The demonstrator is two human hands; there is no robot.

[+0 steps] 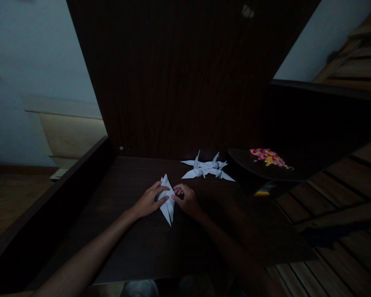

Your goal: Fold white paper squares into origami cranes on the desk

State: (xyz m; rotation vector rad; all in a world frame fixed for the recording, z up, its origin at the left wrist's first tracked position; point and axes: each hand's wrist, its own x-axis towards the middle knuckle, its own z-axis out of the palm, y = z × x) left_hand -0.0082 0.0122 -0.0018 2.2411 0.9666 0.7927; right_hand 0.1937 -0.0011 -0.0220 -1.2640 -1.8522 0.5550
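Note:
A white sheet of folded origami paper (166, 201), shaped like a long diamond, lies on the dark desk. My left hand (150, 199) holds its left side, with the thumb and a finger reaching over the top face. At the right edge, my right hand (187, 199) grips the paper between the thumb and curled fingers. The undersides of several fingers are hidden. Beyond my hands sits a group of white paper cranes (205, 167) with pointed wings, close to the back panel.
A dark shelf (244, 163) at the right carries a heap of small pink, red and yellow pieces (268, 157). A raised dark side board (55, 206) bounds the desk on the left. Wooden slats (336, 189) show at far right. The light is dim.

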